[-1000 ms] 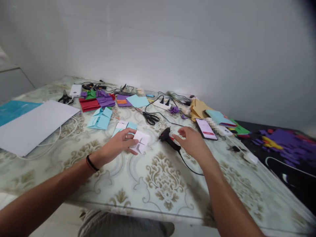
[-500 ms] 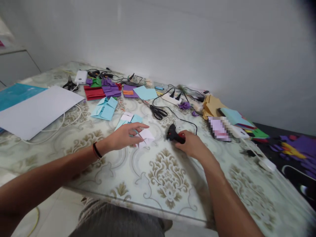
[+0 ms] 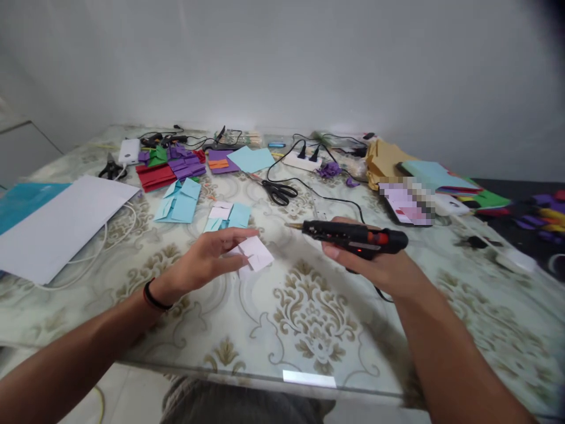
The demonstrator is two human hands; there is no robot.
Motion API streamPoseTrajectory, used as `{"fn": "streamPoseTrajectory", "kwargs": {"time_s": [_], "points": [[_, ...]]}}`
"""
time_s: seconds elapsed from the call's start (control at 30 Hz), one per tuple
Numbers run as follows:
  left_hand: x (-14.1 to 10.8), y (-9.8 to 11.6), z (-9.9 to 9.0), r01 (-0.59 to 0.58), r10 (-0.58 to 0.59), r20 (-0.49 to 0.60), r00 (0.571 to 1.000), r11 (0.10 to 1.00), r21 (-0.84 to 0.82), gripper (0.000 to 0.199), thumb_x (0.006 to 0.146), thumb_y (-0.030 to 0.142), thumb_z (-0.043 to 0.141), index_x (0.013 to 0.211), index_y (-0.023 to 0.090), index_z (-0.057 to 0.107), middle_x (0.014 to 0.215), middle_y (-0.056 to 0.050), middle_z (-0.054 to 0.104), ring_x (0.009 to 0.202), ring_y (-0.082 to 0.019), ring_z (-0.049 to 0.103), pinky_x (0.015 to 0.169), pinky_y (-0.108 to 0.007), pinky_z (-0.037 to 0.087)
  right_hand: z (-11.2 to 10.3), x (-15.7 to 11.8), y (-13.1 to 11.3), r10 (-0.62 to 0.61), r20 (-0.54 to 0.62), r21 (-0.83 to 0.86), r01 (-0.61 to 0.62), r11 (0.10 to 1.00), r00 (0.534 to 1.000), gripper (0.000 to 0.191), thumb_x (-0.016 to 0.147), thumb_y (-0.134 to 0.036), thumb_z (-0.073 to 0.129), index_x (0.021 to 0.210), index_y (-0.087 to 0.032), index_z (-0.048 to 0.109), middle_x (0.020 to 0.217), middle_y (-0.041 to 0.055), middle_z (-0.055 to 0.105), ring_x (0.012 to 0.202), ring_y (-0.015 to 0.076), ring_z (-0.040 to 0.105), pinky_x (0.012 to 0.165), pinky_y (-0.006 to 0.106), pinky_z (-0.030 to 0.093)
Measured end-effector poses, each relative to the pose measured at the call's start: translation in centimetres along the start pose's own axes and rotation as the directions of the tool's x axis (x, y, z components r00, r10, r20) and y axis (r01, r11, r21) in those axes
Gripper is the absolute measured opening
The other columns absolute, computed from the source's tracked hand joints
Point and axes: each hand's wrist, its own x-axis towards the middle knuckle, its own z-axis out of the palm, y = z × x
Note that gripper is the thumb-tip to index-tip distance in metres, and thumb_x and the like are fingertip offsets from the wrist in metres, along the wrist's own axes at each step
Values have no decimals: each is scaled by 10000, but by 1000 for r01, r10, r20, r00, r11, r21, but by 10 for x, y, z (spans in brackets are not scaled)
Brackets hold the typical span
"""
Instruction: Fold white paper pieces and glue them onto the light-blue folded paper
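My right hand [image 3: 375, 265] is wrapped around the handle of a black hot glue gun [image 3: 348, 234], which is raised above the table with its nozzle pointing left. A small red light glows on its side. My left hand [image 3: 216, 256] pinches a folded white paper piece [image 3: 258, 253] between thumb and fingers, at or just above the table; part of the paper is hidden by the fingers. Just behind this hand lies a light blue and white folded paper [image 3: 238, 215]. Black-handled scissors [image 3: 279, 192] rest beyond the nozzle.
Several folded papers, among them a light blue one [image 3: 179, 201] and a red one [image 3: 154, 176], lie at the back left. White sheets [image 3: 66, 227] cover the left side. A power strip [image 3: 302, 161] with black cords sits by the wall. A phone [image 3: 406, 203] lies at right.
My right hand has lifted the glue gun off the table and turned its nozzle left. My left hand has closed on the white paper. The view has shifted slightly.
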Motion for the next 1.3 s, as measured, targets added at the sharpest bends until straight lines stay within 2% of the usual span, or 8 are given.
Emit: {"fn": "streamPoseTrajectory", "kwargs": {"time_s": [0.13,0.33,0.5,0.67,0.77,0.87,1.0,1.3], "points": [[-2,2,1,32,-33,18,999,997,67,449,878,223,789,1321,239,721,1306,-100,745,1211,-271,691,1011,-384,568,4,-2,-8,-59,185,114,38,993,981,261,865,-464,714,795,-234,609,662,-9,540,598,168,510,535,278,407],[-3,12,8,29,-26,-18,1000,978,205,335,961,314,702,1280,231,760,1352,-86,736,1271,-274,666,1112,-380,500,11,0,-7,-161,274,173,116,978,948,294,882,-428,735,771,-206,578,648,-32,505,548,124,462,495,256,344],[-4,14,11,74,-58,-64,996,954,289,326,1018,402,607,1246,248,783,1319,-55,756,1265,-265,659,1119,-359,468,17,0,-7,-288,205,143,263,954,935,275,946,-351,671,753,-204,542,700,-26,496,593,122,477,550,262,362],[-4,12,13,121,-107,-69,992,960,251,302,1016,400,593,1173,234,792,1062,-39,783,967,-206,681,832,-283,521,28,-1,-11,-400,121,141,383,913,909,227,958,-256,644,762,-201,543,745,-2,549,633,130,504,582,274,365],[-4,12,16,134,-126,-49,991,967,219,292,1011,371,591,1180,191,745,798,3,665,689,-129,553,621,-230,424,35,-2,-14,-413,78,136,401,906,907,214,950,-229,648,767,-201,540,734,-6,541,628,127,493,570,273,347],[-5,11,19,144,-143,-16,990,980,138,290,1011,374,592,1237,196,626,688,56,510,577,-99,415,517,-208,309,40,-4,-16,-404,55,117,396,911,913,235,950,-239,652,756,-201,525,708,-21,503,606,116,466,557,267,335],[-5,6,21,156,-156,4,988,988,7,190,1013,350,589,1127,235,490,662,91,449,529,-83,339,475,-184,266,46,-4,-16,-403,50,82,398,913,914,254,954,-266,657,748,-200,524,690,-29,484,588,109,455,551,260,340],[-4,5,22,131,-130,-13,991,990,60,125,1011,265,554,1091,230,464,629,100,402,527,-83,301,472,-181,245,55,-4,-19,-357,35,35,356,934,933,295,932,-235,655,692,-210,487,656,-39,461,575,113,448,559,263,345]]}}
